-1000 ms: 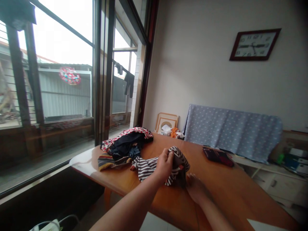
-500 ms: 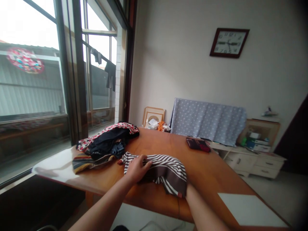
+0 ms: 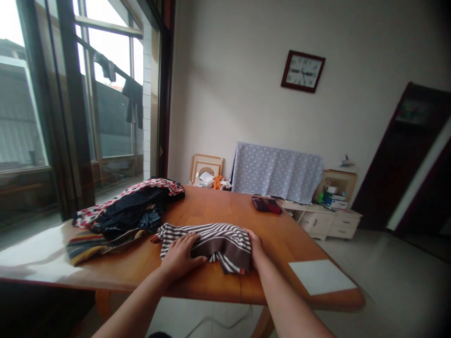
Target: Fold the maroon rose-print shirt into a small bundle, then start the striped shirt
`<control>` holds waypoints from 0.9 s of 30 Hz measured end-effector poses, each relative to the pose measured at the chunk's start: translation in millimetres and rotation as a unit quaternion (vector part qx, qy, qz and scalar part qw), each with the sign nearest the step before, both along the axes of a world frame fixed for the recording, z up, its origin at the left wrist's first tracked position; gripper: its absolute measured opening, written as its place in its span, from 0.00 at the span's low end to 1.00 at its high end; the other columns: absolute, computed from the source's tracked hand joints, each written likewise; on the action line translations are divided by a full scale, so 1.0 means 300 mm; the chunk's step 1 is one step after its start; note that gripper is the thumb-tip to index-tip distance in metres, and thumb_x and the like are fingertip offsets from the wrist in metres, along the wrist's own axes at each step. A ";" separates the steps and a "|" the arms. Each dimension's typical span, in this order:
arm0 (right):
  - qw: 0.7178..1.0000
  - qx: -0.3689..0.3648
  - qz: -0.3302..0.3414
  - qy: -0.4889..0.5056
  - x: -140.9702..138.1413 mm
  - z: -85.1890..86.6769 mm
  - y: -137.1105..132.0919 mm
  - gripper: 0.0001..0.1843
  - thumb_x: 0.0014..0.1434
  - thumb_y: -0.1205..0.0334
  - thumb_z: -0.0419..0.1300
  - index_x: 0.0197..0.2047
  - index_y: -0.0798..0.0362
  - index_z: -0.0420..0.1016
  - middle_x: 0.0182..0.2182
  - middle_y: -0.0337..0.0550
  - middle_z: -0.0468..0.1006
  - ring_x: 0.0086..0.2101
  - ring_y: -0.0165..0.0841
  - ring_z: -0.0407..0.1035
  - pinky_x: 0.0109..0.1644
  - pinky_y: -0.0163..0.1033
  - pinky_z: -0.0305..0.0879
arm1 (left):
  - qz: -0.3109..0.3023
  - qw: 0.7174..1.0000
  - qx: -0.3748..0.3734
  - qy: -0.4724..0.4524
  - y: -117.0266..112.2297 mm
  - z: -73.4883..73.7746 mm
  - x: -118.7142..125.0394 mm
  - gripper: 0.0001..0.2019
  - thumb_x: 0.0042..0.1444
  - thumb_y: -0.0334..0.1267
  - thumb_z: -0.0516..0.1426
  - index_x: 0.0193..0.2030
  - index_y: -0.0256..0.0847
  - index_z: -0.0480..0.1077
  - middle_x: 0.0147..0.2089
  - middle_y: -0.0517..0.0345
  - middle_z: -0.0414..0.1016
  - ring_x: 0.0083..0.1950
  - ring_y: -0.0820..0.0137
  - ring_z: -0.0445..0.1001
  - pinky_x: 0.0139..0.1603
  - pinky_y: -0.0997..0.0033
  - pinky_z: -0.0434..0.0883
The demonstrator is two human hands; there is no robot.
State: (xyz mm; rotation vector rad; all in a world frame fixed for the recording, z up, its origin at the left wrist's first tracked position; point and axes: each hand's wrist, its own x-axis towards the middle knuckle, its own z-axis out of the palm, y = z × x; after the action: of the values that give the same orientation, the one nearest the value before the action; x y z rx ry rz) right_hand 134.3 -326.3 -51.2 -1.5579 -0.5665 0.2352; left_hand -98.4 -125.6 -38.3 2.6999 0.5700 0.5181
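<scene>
At the wooden surface (image 3: 214, 206), head view:
Garment: striped garment (image 3: 207, 246), brown and white, lies folded and bunched near the close edge, between both hands.
Left hand (image 3: 179, 257): fingers (image 3: 188, 245) spread apart, flat on the garment's left part, not clamped.
Right hand (image 3: 255, 249): fingers (image 3: 254, 239) together over the garment's right edge; clamped or just resting, cannot tell.
Left of garment: dark clothes pile (image 3: 127, 211) with red-patterned cloth, just beside it; multicolour striped cloth (image 3: 95, 246) under the pile's close side.
Far side: dark red pouch (image 3: 267, 204) on the surface; polka-dot cloth (image 3: 276, 172) behind it.
Right corner: white sheet (image 3: 320, 277) on the surface.
Wall: clock (image 3: 303, 71).
</scene>
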 end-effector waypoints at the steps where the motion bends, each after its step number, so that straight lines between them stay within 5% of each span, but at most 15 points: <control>1: 1.000 0.014 -0.012 0.017 -0.004 -0.005 -0.013 0.28 0.57 0.42 0.56 0.48 0.55 0.78 0.44 0.46 0.84 0.50 0.42 0.76 0.53 0.43 0.71 | 0.000 1.000 -0.003 -0.002 -0.001 0.003 -0.001 0.41 0.50 0.62 0.62 0.69 0.50 0.64 0.74 0.50 0.61 0.74 0.49 0.56 0.72 0.51 0.51; 5: 0.997 0.045 -0.043 0.040 -0.026 -0.012 -0.086 0.28 0.52 0.42 0.63 0.48 0.54 0.79 0.51 0.49 0.82 0.54 0.42 0.73 0.57 0.43 0.68 | 0.001 1.000 -0.021 -0.020 -0.006 0.015 -0.012 0.40 0.49 0.59 0.63 0.68 0.48 0.64 0.71 0.49 0.65 0.71 0.50 0.62 0.70 0.54 0.58; 8: 0.998 0.036 -0.025 0.048 -0.066 0.009 -0.153 0.32 0.54 0.35 0.61 0.47 0.55 0.79 0.47 0.50 0.83 0.48 0.42 0.76 0.51 0.42 0.72 | -0.003 0.999 -0.038 -0.032 -0.001 0.019 -0.037 0.38 0.47 0.54 0.65 0.65 0.47 0.64 0.67 0.50 0.69 0.67 0.52 0.67 0.67 0.58 0.62; 12: 0.997 -0.042 0.031 0.055 -0.145 0.063 -0.237 0.36 0.56 0.29 0.57 0.48 0.54 0.78 0.43 0.48 0.83 0.39 0.39 0.77 0.37 0.38 0.71 | -0.019 0.999 0.007 -0.037 0.017 0.021 -0.086 0.26 0.47 0.48 0.65 0.54 0.47 0.71 0.69 0.51 0.66 0.69 0.53 0.63 0.69 0.58 0.59; 16: 0.981 -0.128 0.136 -0.045 -0.188 0.084 -0.271 0.26 0.55 0.39 0.64 0.42 0.54 0.80 0.41 0.44 0.83 0.41 0.39 0.75 0.40 0.37 0.69 | -0.024 0.999 0.044 0.001 0.022 0.049 -0.121 0.14 0.53 0.44 0.61 0.47 0.49 0.75 0.68 0.53 0.66 0.70 0.52 0.58 0.71 0.53 0.55; 18: 0.978 -0.139 0.137 -0.073 -0.184 0.081 -0.265 0.19 0.53 0.46 0.66 0.37 0.54 0.79 0.37 0.43 0.83 0.38 0.38 0.75 0.39 0.36 0.69 | -0.008 0.999 0.036 0.024 0.018 0.083 -0.126 0.10 0.56 0.41 0.57 0.44 0.50 0.76 0.62 0.52 0.71 0.68 0.52 0.61 0.70 0.52 0.55; 23: 0.995 -0.089 0.014 -0.032 -0.147 0.132 -0.231 0.12 0.55 0.52 0.61 0.36 0.52 0.73 0.23 0.35 0.75 0.19 0.28 0.67 0.22 0.31 0.59 | 0.054 0.996 0.070 0.007 0.031 0.218 -0.119 0.12 0.62 0.43 0.52 0.45 0.49 0.76 0.54 0.49 0.75 0.59 0.54 0.67 0.61 0.55 0.61; 27: 1.000 0.001 -0.021 0.011 -0.145 0.249 -0.198 0.16 0.55 0.50 0.62 0.42 0.52 0.71 0.31 0.39 0.78 0.20 0.28 0.72 0.19 0.28 0.56 | 0.137 0.984 0.094 -0.064 0.053 0.360 -0.109 0.15 0.65 0.47 0.49 0.49 0.49 0.74 0.51 0.51 0.77 0.51 0.57 0.73 0.47 0.63 0.65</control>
State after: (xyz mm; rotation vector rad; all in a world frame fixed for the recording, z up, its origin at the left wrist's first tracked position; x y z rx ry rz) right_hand 90.9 -385.7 23.6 -1.5625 -0.5163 0.2206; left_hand -131.2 -109.7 69.6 2.7495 0.9032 0.8486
